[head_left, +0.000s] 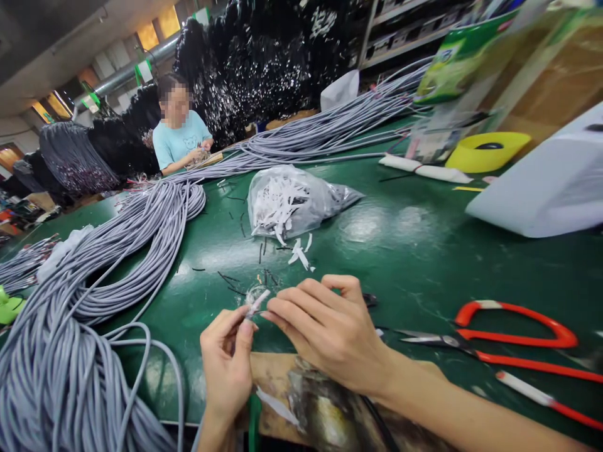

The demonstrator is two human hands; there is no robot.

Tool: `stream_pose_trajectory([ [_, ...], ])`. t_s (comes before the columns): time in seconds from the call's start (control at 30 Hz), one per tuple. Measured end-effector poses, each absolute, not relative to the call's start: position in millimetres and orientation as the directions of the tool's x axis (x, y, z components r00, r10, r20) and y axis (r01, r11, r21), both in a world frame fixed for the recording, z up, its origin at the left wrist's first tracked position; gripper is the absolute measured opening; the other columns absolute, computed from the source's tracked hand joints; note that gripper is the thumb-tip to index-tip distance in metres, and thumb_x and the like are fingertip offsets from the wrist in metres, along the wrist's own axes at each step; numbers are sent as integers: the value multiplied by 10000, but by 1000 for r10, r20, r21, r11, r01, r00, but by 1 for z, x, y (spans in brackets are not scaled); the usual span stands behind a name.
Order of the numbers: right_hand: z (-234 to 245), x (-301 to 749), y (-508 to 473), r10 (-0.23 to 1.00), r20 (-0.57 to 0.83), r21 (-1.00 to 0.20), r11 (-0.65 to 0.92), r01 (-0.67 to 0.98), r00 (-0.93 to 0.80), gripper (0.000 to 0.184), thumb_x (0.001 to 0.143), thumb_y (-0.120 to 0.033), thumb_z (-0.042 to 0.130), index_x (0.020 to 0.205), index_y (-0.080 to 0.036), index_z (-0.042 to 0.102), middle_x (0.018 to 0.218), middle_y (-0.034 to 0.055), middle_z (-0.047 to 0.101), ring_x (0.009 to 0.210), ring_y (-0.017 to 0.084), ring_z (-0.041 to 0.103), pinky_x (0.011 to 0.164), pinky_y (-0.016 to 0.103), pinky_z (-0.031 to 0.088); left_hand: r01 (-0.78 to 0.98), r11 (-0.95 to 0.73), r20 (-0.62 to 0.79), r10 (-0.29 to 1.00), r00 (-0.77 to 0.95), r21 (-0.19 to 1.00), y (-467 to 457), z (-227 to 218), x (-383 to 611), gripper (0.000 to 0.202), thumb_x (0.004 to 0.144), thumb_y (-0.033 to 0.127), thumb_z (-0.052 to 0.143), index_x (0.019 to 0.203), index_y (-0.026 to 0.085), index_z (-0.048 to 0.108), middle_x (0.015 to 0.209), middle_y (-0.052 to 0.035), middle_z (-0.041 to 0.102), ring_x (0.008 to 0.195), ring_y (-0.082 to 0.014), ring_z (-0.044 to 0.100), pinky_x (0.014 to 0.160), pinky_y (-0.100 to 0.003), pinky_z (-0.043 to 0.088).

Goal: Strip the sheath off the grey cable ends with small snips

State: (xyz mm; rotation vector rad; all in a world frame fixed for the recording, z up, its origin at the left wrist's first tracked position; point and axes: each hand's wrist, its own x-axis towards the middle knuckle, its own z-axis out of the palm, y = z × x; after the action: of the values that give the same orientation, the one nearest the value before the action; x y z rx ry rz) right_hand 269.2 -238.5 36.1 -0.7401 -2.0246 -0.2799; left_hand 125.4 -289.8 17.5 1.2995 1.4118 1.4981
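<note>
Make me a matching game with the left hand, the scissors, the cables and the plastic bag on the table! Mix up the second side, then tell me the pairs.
1. Left hand
2. Scissors
3. Cables
4. Plastic bag

A. Grey, in long bundles
B. Has white scraps in it
C. Pinching a small white piece
D. Red handles

Pairs: 1-C, 2-D, 3-A, 4-B

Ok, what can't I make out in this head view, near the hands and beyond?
In the head view:
Pale piece: its lower end is hidden by the left hand.
Dark object: mostly hidden behind the right hand.
Red-handled scissors: lower handle cut off by the right edge.
Green package: print too blurred to read.
</note>
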Motion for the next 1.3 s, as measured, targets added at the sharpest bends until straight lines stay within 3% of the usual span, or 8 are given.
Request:
stream_pose_trajectory([
  [0.13, 36, 270, -236, 368, 843, -116, 836, 537, -392, 255, 916, -171, 423, 711, -163, 575, 599, -2, 600, 602, 135, 470, 662, 312, 262, 214, -144, 191, 957, -217, 966, -290, 16, 124, 258, 824, 350, 563, 817, 130, 697, 617, -11, 524, 559, -104, 451, 512, -197, 356],
  [0.23, 35, 271, -233, 384, 831, -178, 868, 463, -401, 226, 897, -149, 444, 700, -153, 555, 586, 1, 575, 585, 133, 437, 643, 305, 264, 128, -69, 89, 983, -161, 989, -290, 18, 124, 342, 819, 427, 548, 731, 114, 653, 538, 22, 430, 477, -75, 347, 442, -194, 273],
  [0.47, 29, 267, -229, 536, 752, -479, 844, 242, -382, 276, 916, -240, 450, 655, -162, 494, 582, -16, 531, 585, 118, 437, 614, 280, 289, -20, -8, 7, 1000, -30, 1000, -286, 28, 124, 413, 768, 498, 584, 606, 120, 550, 497, 53, 337, 429, -41, 208, 395, -189, 175],
  [0.67, 35, 269, -234, 632, 670, -682, 732, 13, -389, 308, 908, -354, 455, 656, -181, 492, 578, -28, 518, 555, 103, 458, 591, 247, 376, -57, 29, -40, 977, -211, 998, -283, 27, 125, 408, 712, 514, 635, 733, 107, 619, 524, 53, 390, 420, -32, 256, 382, -163, 181],
  [0.77, 34, 269, -234, 709, 630, -704, 694, 151, -317, 198, 821, -306, 578, 682, -176, 521, 581, -30, 485, 511, 94, 432, 474, 211, 350, -79, 10, -30, 968, -249, 997, -284, 26, 126, 412, 698, 504, 653, 790, 102, 639, 527, 48, 418, 431, -38, 299, 389, -154, 225],
  [0.9, 26, 262, -234, 672, 664, -588, 740, 326, -328, 96, 764, -226, 597, 717, -149, 630, 557, -29, 472, 469, 84, 405, 443, 206, 326, -44, -40, 26, 960, -279, 998, -286, 24, 128, 356, 735, 443, 642, 866, 113, 658, 552, 34, 468, 454, -50, 344, 417, -154, 297],
  [1.07, 22, 255, -235, 698, 638, -620, 716, 321, -325, 150, 768, -207, 543, 748, -146, 679, 505, -36, 452, 431, 78, 377, 421, 198, 310, 93, -88, 110, 955, -274, 992, -287, 20, 129, 261, 762, 345, 632, 900, 130, 682, 638, -17, 588, 514, -85, 451, 492, -179, 395],
  [1.3, 26, 255, -236, 761, 588, -716, 647, 262, -273, 200, 748, -153, 493, 643, -121, 661, 462, -50, 367, 406, 69, 345, 407, 197, 285, 33, -24, 32, 958, -284, 999, -286, 20, 131, 232, 710, 300, 679, 879, 142, 685, 738, -46, 671, 628, -119, 580, 574, -181, 452],
])
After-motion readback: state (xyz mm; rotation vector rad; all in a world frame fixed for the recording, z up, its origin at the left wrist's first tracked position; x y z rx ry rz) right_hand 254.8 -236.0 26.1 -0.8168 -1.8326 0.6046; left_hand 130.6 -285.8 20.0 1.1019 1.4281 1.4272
